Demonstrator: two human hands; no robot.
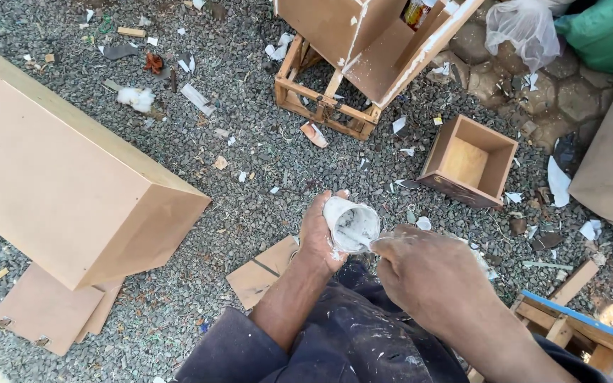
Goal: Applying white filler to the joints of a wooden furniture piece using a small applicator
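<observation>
A small white cup [351,225], smeared inside and out with pale paste, sits in the left hand [318,237], whose fingers wrap round its side, tilting the mouth towards the camera. The right hand [431,276] is closed just beside the cup's rim, pinching a thin tool that dips into the paste; the tool itself is mostly hidden. Both hands hover low in the middle of the scene, above dark, paint-flecked trousers [352,333].

Underneath lies grey gravel [250,184] strewn with white scraps and wood offcuts. At the left rests a long, smooth fibreboard box [58,177]. Farther off stands a slatted wooden frame [324,99], and to the right an open square wooden box [470,162]. A clear plastic bag [523,28] lies at the far right.
</observation>
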